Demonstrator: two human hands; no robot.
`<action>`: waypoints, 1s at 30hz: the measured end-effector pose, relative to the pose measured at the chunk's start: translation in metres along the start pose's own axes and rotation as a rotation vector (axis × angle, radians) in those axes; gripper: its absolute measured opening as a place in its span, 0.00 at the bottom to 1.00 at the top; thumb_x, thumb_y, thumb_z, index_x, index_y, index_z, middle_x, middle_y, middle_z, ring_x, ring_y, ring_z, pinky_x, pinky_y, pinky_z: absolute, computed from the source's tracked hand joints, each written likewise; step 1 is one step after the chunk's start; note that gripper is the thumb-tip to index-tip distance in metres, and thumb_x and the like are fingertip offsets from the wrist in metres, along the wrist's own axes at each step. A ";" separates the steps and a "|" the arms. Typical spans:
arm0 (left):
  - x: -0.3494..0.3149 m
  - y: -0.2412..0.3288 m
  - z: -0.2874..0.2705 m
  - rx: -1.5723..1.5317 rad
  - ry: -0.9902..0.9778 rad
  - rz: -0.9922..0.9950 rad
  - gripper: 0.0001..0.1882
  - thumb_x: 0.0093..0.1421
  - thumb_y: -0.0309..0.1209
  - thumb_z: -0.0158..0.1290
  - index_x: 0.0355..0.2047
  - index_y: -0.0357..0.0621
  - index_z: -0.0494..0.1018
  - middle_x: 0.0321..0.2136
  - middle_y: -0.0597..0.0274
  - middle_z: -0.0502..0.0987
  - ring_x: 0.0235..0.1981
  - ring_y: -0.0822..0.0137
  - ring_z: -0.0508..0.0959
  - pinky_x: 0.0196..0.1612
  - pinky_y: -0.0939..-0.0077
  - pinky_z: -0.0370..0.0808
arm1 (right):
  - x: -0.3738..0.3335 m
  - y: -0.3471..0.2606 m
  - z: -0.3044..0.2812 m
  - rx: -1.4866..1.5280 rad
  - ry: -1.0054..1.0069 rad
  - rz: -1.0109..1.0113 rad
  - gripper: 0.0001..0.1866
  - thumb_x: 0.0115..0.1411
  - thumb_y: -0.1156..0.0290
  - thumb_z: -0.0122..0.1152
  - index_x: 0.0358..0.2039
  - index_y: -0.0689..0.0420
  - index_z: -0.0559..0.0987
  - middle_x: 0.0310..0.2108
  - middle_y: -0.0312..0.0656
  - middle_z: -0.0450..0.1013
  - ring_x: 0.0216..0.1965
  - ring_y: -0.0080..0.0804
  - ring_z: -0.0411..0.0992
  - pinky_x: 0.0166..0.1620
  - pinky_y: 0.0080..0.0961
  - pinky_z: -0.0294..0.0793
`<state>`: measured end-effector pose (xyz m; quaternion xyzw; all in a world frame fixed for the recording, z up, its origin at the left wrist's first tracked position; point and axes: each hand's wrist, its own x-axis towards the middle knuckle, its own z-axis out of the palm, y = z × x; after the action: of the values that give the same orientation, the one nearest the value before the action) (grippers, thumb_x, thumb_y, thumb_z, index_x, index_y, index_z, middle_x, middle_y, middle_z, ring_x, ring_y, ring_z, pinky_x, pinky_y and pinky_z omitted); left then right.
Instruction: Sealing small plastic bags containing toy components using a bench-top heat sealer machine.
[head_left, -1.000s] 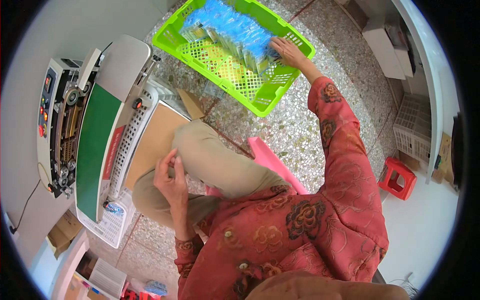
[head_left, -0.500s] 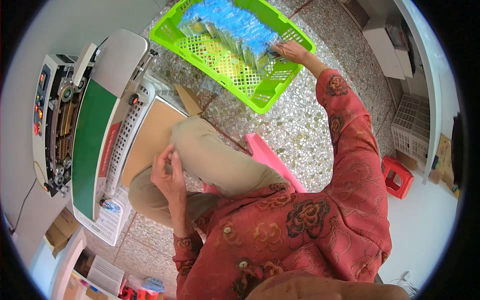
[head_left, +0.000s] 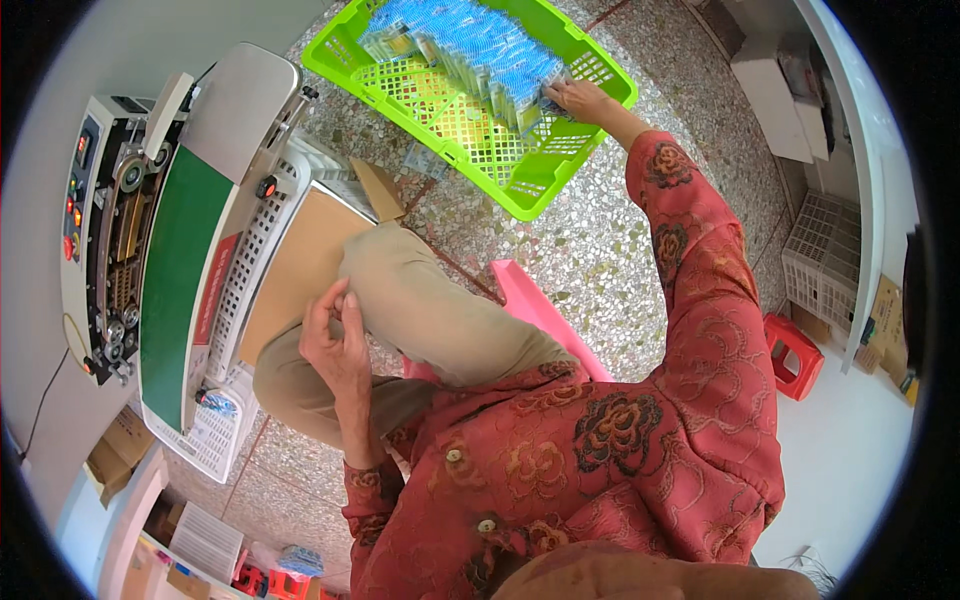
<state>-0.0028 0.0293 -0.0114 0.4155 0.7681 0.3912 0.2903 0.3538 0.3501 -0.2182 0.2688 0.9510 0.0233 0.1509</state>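
A bright green plastic basket (head_left: 455, 158) sits on the floor in front of me. Across it lies a tightly packed row of flat clear packets (head_left: 478, 48) with blue patterned tops, standing on edge. My right hand (head_left: 582, 102) reaches in at the row's right end, its curled fingers on the last packets; the fingertips are partly hidden. Over my bent knee, my left hand (head_left: 338, 345) is raised with thumb and fingers pinched together. Whatever might be between them is too small to make out.
To my left stands a machine (head_left: 120, 220) with buttons and rollers, beside a green belt (head_left: 185, 290). A cardboard sheet (head_left: 300, 255) rests over a white crate near my knee. A pink stool (head_left: 535, 320) is under me; a red stool (head_left: 793, 355) stands right.
The view has shifted slightly. My right hand stays at the end of the packet row, and my left hand keeps its pinch near the knee.
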 end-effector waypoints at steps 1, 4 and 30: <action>0.000 -0.002 0.000 -0.007 0.004 -0.002 0.09 0.55 0.21 0.47 0.37 0.35 0.71 0.27 0.67 0.71 0.27 0.80 0.68 0.33 0.89 0.65 | 0.002 -0.005 0.001 -0.047 0.000 0.014 0.17 0.49 0.71 0.51 0.42 0.50 0.68 0.36 0.37 0.67 0.37 0.36 0.68 0.34 0.28 0.72; 0.000 -0.004 0.001 -0.040 0.001 -0.013 0.09 0.55 0.21 0.47 0.37 0.35 0.71 0.27 0.67 0.71 0.27 0.80 0.69 0.33 0.89 0.66 | 0.003 -0.008 0.008 -0.140 0.034 0.034 0.13 0.50 0.71 0.49 0.39 0.50 0.68 0.32 0.37 0.68 0.34 0.36 0.70 0.33 0.27 0.72; 0.011 0.010 0.002 -0.024 -0.068 -0.090 0.10 0.55 0.25 0.49 0.37 0.37 0.72 0.24 0.69 0.69 0.26 0.79 0.67 0.31 0.86 0.65 | -0.012 0.042 -0.099 0.325 0.017 0.119 0.20 0.42 0.78 0.55 0.41 0.57 0.72 0.32 0.52 0.72 0.33 0.47 0.71 0.36 0.37 0.70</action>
<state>-0.0022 0.0429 -0.0059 0.3902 0.7709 0.3725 0.3386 0.3552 0.3832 -0.1148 0.3451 0.9260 -0.1196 0.0956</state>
